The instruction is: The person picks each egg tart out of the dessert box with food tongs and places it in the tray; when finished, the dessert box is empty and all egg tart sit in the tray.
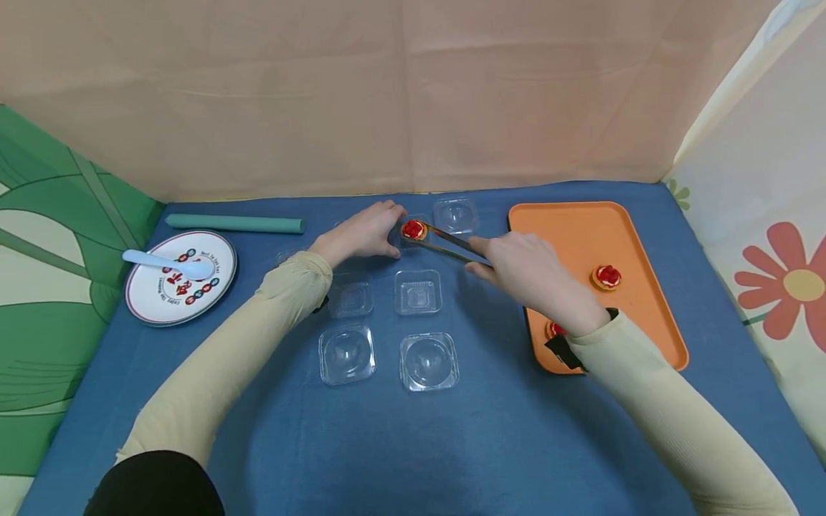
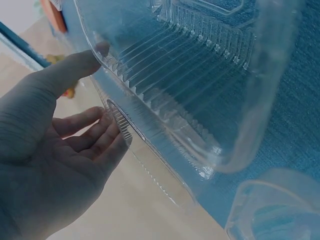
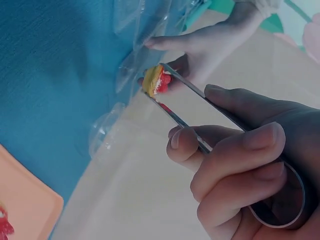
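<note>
My right hand (image 1: 532, 269) holds slim metal tongs (image 3: 225, 112), their looped end showing in the right wrist view. Between the tong tips is a small tart with a red topping (image 1: 414, 229), above a clear plastic container (image 1: 421, 218) in the back row. My left hand (image 1: 364, 233) is at that container's left side, thumb toward the front and fingers toward the back. In the left wrist view the thumb and fingers (image 2: 97, 132) hold around the edge of clear plastic; another clear container (image 2: 185, 90) partly covers the contact.
Several clear containers stand in rows, including a front one (image 1: 429, 362). An orange tray (image 1: 561, 222) at right bears a tart (image 1: 606, 276) and another partly hidden by my wrist. At left lie a white plate (image 1: 148, 294), a light-blue spoon (image 1: 193, 269) and a green roll (image 1: 235, 223).
</note>
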Demonstrator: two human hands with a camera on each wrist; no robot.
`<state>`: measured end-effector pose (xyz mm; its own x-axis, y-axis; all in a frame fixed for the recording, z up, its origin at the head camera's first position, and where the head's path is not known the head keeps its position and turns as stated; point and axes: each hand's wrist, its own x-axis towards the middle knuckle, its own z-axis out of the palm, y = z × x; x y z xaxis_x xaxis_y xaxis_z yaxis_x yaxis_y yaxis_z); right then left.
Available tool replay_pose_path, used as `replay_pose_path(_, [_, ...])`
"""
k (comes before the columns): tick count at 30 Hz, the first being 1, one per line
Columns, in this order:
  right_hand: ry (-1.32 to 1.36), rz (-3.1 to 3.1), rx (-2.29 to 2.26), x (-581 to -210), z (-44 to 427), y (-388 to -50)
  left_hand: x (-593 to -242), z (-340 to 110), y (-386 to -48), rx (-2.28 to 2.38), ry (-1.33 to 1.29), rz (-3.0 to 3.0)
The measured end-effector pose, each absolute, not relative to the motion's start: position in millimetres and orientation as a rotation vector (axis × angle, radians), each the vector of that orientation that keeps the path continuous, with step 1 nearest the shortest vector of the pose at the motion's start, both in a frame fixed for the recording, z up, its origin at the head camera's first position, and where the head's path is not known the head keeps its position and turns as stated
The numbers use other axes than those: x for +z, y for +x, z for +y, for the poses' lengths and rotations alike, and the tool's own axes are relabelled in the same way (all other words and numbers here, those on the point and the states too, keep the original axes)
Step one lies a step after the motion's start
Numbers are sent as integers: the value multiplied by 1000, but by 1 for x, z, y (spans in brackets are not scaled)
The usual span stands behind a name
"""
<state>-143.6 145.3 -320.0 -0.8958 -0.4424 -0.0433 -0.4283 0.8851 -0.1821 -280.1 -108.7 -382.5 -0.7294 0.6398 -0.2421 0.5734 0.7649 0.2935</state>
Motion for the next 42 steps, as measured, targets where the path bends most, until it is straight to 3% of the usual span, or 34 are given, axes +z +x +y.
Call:
replay_pose_path(12, [-705, 3013, -335, -314, 160, -125, -384, -109, -284, 280, 933, 2633])
replay_pose_path(42, [-401, 3031, -446, -314, 228, -57, -384, -110, -285, 308, 934, 2630])
